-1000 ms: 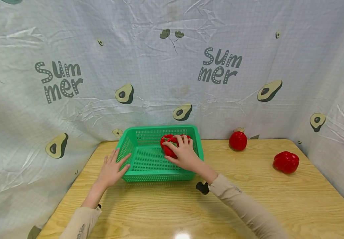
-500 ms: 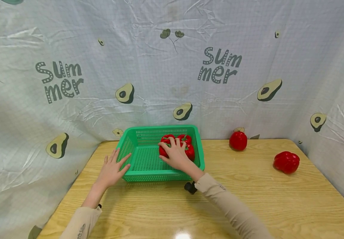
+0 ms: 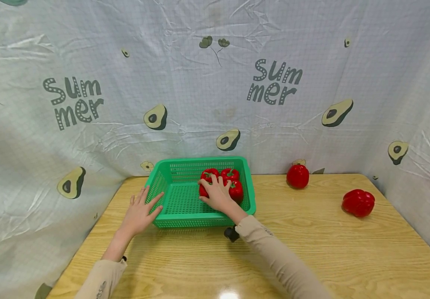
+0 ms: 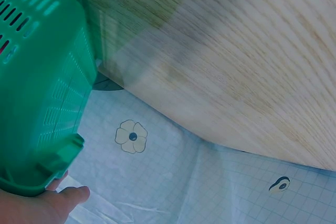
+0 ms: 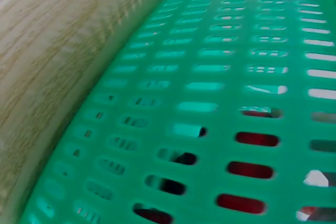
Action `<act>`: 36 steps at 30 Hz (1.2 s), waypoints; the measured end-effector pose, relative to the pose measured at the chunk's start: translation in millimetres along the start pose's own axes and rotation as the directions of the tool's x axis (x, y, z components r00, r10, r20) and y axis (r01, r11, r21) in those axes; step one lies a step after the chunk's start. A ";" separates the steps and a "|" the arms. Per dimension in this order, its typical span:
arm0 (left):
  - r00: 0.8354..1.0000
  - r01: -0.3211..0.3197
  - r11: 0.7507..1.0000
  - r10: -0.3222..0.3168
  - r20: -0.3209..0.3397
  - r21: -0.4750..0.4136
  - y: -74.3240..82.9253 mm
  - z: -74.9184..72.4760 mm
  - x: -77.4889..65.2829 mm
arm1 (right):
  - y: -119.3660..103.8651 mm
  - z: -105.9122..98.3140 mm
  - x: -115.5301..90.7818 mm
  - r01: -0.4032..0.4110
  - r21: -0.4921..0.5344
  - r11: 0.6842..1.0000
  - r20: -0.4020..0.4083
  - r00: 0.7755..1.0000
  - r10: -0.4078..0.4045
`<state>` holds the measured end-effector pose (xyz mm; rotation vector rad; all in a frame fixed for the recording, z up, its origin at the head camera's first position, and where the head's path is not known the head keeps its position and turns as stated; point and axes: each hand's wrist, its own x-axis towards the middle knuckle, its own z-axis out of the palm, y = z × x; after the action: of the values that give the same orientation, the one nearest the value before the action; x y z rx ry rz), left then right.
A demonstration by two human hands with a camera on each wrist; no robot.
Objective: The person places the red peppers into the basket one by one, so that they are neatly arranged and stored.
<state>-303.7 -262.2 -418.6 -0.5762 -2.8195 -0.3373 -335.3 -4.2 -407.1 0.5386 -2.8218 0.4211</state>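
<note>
My right hand (image 3: 218, 195) reaches into the green basket (image 3: 200, 216), its fingers bent over a red bell pepper (image 3: 203, 191) that it mostly covers. Beside that pepper, on the right, lies another red bell pepper (image 3: 236, 192). Behind the hand sit a back-left pepper (image 3: 209, 173) and a back-right pepper (image 3: 230, 174), with green stems. My left hand (image 3: 136, 214) rests with spread fingers at the basket's left rim; its thumb (image 4: 76, 195) shows in the left wrist view by the rim. The right wrist view shows only the slotted basket wall (image 5: 210, 87), with red behind it.
On the wooden table (image 3: 293, 245), a red bell pepper (image 3: 297, 176) lies right of the basket near the back curtain (image 3: 185, 83). Another pepper (image 3: 358, 203) lies farther right, near the table's right edge. The curtain stands close behind the basket and along both sides.
My right hand has moved left inside the basket with its pepper, from above the right-hand peppers to the front left of them. Those peppers are now less covered. The left hand has stayed still.
</note>
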 end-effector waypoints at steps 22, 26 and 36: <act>1.000 -0.001 1.000 0.002 0.019 -0.016 -4.3 -3.0 8.4 | -1.3 10.7 13.8 -0.055 -0.146 0.988 0.209 0.974 0.085; 1.000 -0.006 1.000 0.007 0.021 -0.021 -5.5 -3.7 9.8 | -1.0 10.2 14.9 -0.054 -0.158 0.986 0.215 0.973 0.088; 1.000 -0.014 1.000 0.015 0.024 -0.024 -8.1 -5.0 13.4 | -0.3 9.0 17.3 -0.065 -0.199 0.978 0.209 0.972 0.107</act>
<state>-318.0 -266.1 -411.5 -0.6092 -2.8365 -0.3647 -352.4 -12.9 -410.5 0.4474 -3.0619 0.1080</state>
